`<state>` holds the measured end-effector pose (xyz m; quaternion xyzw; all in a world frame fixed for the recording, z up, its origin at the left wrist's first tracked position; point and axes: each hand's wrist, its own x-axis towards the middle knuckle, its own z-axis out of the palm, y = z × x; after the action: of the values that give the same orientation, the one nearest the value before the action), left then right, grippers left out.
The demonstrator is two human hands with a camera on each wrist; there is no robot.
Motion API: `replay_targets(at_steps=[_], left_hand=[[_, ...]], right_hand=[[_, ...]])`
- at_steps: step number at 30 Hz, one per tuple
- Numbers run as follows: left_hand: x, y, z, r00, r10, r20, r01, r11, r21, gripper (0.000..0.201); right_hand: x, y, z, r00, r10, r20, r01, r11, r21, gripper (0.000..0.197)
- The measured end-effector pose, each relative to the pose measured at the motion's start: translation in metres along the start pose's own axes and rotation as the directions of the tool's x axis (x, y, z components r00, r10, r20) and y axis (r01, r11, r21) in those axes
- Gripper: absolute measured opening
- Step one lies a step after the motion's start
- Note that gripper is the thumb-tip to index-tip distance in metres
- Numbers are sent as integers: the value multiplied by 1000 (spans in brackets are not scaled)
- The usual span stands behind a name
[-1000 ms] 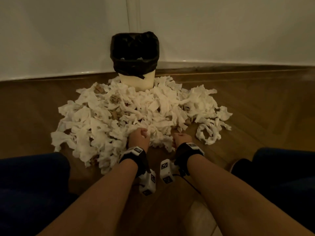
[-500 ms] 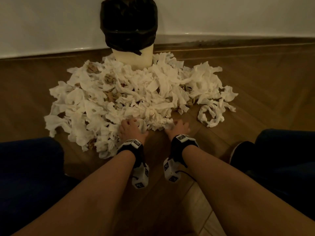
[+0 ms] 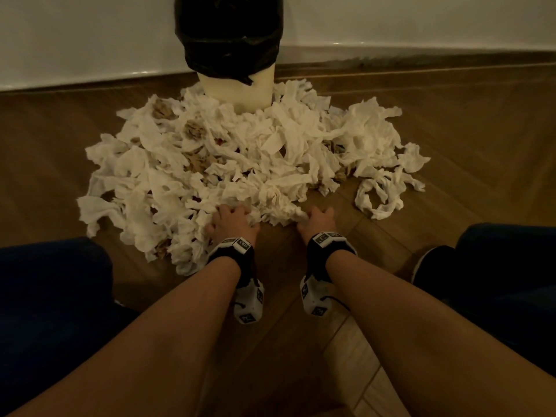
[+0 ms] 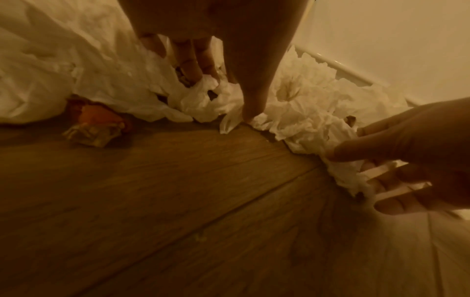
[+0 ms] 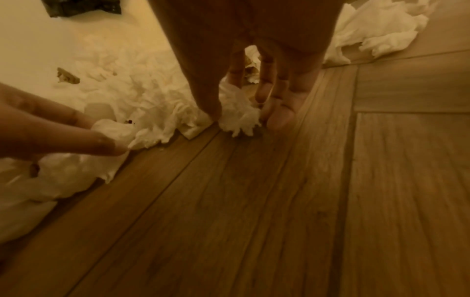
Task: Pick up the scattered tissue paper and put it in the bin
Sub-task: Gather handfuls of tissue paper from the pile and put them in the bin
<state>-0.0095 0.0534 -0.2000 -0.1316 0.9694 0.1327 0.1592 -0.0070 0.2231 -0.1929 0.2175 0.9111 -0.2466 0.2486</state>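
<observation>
A cream bin (image 3: 237, 91) lined with a black bag (image 3: 228, 40) stands against the wall. A wide pile of white tissue paper (image 3: 240, 158) spreads in front of it. Both hands are down at the pile's near edge. My left hand (image 3: 233, 216) digs into the tissue; in the left wrist view its fingers (image 4: 190, 60) and thumb close round a clump (image 4: 211, 90). My right hand (image 3: 317, 219) pinches a small wad (image 5: 239, 118) between thumb and fingers, close to the floor. The bin's mouth is cut off at the top of the head view.
Brown crumpled scraps (image 3: 195, 130) lie mixed into the pile, and an orange-brown wad (image 4: 96, 124) sits at its edge. A loose tissue loop (image 3: 382, 194) lies to the right. My knees (image 3: 51, 296) and a dark shoe (image 3: 430, 263) flank the bare wooden floor (image 3: 285, 341).
My hands, fisted a second ago, have spread and pushed into the pile's near edge, taking hold of tissue. The head view has tipped down and moved closer.
</observation>
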Motion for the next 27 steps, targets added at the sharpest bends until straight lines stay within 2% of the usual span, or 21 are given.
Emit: replay_targets(at_steps=[4, 6, 7, 8, 10, 11, 12, 15, 17, 19, 21, 23, 25, 27], left_hand=[[1, -2, -2, 1000, -28, 3, 28, 999, -41, 36], [1, -3, -3, 997, -83, -2, 82, 985, -149, 31], [2, -4, -3, 995, -103, -10, 99, 975, -200, 28], [3, -4, -3, 993, -115, -28, 104, 961, -256, 26], [2, -6, -5, 988, -127, -84, 79, 900, -429, 23], [2, -6, -7, 987, -121, -107, 45, 842, -538, 25], [0, -6, -9, 985, -117, -126, 12, 780, -625, 27], [0, -4, -17, 977, -165, -137, 10, 673, -740, 34], [5, -2, -26, 972, -226, -58, 86, 577, -813, 34], [10, 0, -36, 946, -315, 83, 217, 420, -881, 37], [8, 7, -49, 919, -304, 253, 298, 111, -948, 46], [5, 12, -62, 921, -220, 321, 309, -91, -947, 50], [5, 13, -74, 911, -177, 372, 344, -169, -923, 46], [2, 11, -87, 907, -142, 396, 384, -102, -918, 43]], right_hand=[[2, 4, -2, 1000, -21, -1, 21, 1000, -16, 30], [4, 6, -4, 1000, 6, -6, -5, 996, 92, 24], [5, 7, -4, 999, 37, 4, -37, 976, 215, 24], [5, 8, -5, 996, 77, 41, -87, 916, 391, 25], [4, 9, -6, 976, 146, 163, -219, 650, 728, 25], [3, 10, -7, 965, 164, 203, -260, 522, 812, 26], [2, 11, -8, 956, 173, 236, -289, 435, 853, 29], [-2, 14, -12, 928, 156, 338, -369, 271, 889, 34], [-7, 16, -16, 906, 130, 403, -416, 95, 905, 29], [-14, 16, -22, 901, 73, 427, -427, -18, 904, 16], [-18, 17, -27, 895, 15, 446, -445, -67, 893, 22], [-16, 14, -32, 888, -17, 460, -459, -79, 885, 33], [-18, 8, -39, 886, -20, 463, -463, -73, 883, 33], [-25, -3, -50, 904, 18, 427, -427, -29, 904, 22]])
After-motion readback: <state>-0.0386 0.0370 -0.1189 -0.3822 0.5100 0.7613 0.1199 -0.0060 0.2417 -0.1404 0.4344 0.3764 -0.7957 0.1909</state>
